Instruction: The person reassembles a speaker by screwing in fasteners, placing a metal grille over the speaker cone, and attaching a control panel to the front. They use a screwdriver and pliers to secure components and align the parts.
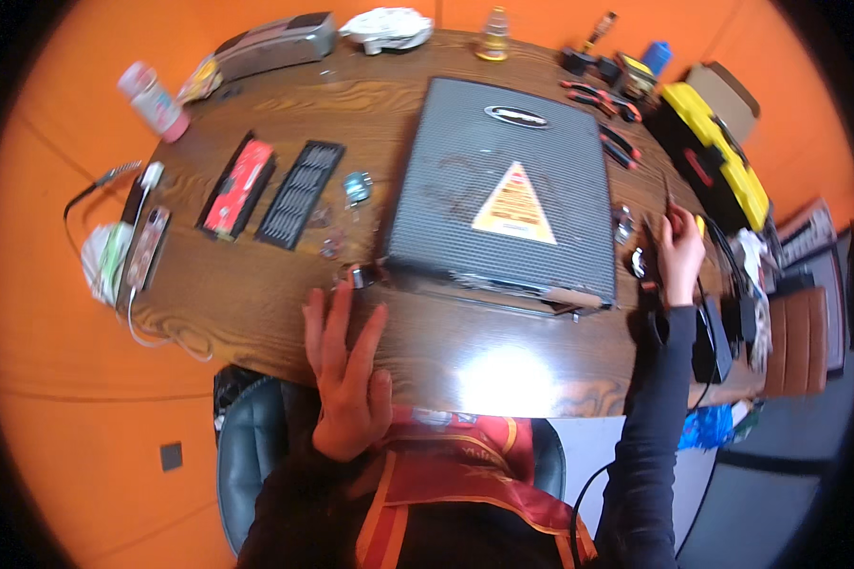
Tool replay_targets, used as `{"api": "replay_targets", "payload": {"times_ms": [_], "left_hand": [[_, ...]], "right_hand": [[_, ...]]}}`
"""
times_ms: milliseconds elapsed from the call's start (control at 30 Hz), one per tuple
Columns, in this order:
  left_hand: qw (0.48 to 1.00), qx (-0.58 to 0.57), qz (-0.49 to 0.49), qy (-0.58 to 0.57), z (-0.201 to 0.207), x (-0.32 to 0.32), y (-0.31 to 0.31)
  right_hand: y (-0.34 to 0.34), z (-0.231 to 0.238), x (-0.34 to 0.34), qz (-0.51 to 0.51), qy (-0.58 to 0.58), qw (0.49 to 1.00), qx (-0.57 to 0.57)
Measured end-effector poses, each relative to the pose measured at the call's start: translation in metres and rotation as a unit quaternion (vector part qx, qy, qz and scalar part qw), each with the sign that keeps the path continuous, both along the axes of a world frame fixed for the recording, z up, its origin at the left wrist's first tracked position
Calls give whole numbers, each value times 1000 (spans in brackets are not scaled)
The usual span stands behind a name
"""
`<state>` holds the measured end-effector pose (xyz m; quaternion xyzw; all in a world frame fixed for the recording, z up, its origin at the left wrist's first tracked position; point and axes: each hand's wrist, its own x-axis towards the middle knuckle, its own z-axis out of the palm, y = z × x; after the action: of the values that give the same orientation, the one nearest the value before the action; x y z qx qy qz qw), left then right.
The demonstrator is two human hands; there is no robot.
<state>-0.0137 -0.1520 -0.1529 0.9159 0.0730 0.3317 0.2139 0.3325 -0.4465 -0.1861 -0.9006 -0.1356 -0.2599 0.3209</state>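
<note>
Whether the blurred fingers of the right hand (682, 258) are clamped on a thin dark tool (667, 186) cannot be told, while those of the left hand (348, 387) are spread apart beside a small shiny part (358, 277) at the near-left corner of a textured dark case (436, 180), marked by an oval badge (516, 116) and a triangular, small-printed label (514, 211).

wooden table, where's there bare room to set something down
Bare wood: the front strip of the table below the dark box, and between the red-and-black piece and front edge. Crowded: right side, between box and yellow toolbox, with pliers and the right hand.
</note>
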Motion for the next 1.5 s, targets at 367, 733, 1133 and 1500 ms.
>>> {"api": "replay_targets", "payload": {"times_ms": [367,733,1133,1500], "left_hand": [[992,105,-27,59,21,79,-34],[983,173,12,66,8,90,-40],[984,3,-22,-177,10,61,-20],[988,66,54,-132,-3,32,-21]], "right_hand": [[3,16,-9,-7,-14,998,57],[0,8,1,-27,-17,999,35],[7,17,-2,-14,-54,997,44],[0,11,5,-1,-38,999,27]]}}
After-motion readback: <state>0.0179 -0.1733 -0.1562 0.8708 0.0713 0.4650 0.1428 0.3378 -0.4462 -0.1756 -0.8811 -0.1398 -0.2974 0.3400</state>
